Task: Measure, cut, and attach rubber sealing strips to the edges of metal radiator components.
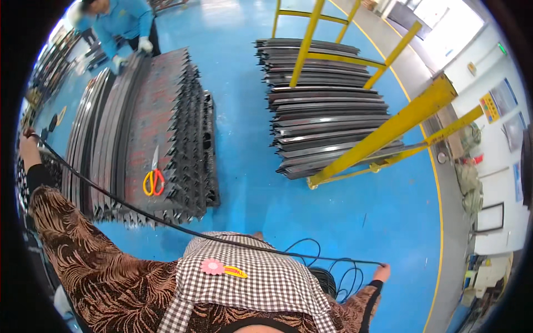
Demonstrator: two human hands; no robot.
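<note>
A long black cord (166, 223) is stretched taut across the front of my body, from far left to lower right. My left hand (29, 149), arm reaching out at the left rim, is closed around one stretch of it. At the lower right, my right hand (382, 272) grips another stretch. Loose loops and a coil of the same cord (325, 280) hang or lie beside my right forearm; my apron partly hides them. Scissors (154, 178) with one yellow and one red handle rest on a stack of dark metal profiles (152, 111) ahead of me, apart from both hands.
A co-worker in blue (130, 23) with white gloves touches the stack's far end. More dark profiles (333, 119) lie to the right, beside a yellow metal frame (383, 136) with slanting posts. The floor (239, 139) is blue, with a yellow line at the right.
</note>
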